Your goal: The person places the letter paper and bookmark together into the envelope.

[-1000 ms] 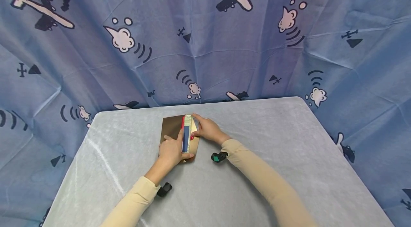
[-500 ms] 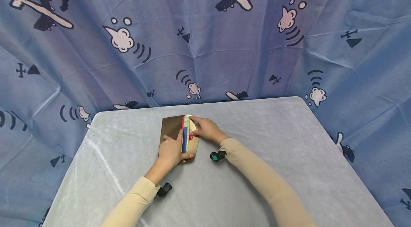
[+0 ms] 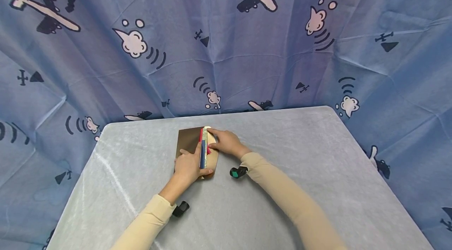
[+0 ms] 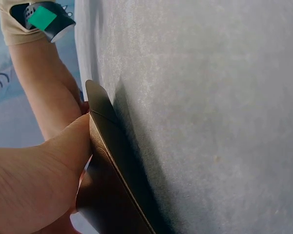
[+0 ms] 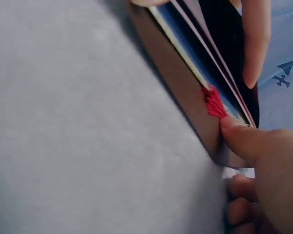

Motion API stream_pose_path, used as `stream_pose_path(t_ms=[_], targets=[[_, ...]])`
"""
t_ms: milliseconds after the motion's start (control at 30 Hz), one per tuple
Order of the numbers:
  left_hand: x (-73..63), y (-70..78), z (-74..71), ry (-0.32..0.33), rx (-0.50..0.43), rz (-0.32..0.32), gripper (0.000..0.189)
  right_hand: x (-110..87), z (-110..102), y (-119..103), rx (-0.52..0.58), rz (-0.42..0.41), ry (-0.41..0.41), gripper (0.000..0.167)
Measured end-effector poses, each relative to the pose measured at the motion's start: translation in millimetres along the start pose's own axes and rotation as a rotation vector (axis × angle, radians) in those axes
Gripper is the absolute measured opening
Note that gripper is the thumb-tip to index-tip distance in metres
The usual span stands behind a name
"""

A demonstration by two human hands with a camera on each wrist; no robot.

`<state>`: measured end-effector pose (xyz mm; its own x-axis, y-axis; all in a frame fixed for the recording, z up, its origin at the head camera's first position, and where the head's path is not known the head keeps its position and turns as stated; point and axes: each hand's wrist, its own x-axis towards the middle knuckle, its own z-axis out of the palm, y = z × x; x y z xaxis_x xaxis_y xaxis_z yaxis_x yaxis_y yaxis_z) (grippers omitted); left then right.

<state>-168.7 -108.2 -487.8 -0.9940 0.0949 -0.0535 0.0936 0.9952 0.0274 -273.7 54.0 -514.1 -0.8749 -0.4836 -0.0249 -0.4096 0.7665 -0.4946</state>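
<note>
A brown folder-like cover [image 3: 187, 139] lies at the far middle of the table in the head view. Along it stands a narrow blue-and-pale-green card [image 3: 203, 152] with a red edge beside it, seen steeply tilted. My left hand [image 3: 188, 166] grips the cover's near part, index finger along the card and thumb at the near right. From the right, my right hand [image 3: 228, 142] pinches the card's far right edge between thumb and index finger. A red tassel [image 5: 215, 102] hangs beside the right thumb in the right wrist view. Several thin layers show there inside the brown cover.
The pale grey table [image 3: 275, 156] has rounded far corners. Right behind its far edge hangs a blue curtain [image 3: 226, 65] printed with planes. Small black wrist cameras [image 3: 181, 208] sit on both wrists.
My right hand has shifted slightly left, tipping the card so its blue face looks narrower and more of the tan layer shows at right. The left hand stays in place.
</note>
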Motion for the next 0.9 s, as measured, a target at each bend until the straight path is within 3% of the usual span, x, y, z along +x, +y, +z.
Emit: stream_pose_path(t_ms=[300,900], targets=[[0.6,-0.2,0.7,-0.011,0.006,0.0,0.115,-5.5,8,2,-0.019,-0.027,0.076,0.073],[1.5,0.3,0.5,-0.016,-0.006,-0.001,0.113,-2.9,12,-4,-0.119,-0.006,0.058,0.078]])
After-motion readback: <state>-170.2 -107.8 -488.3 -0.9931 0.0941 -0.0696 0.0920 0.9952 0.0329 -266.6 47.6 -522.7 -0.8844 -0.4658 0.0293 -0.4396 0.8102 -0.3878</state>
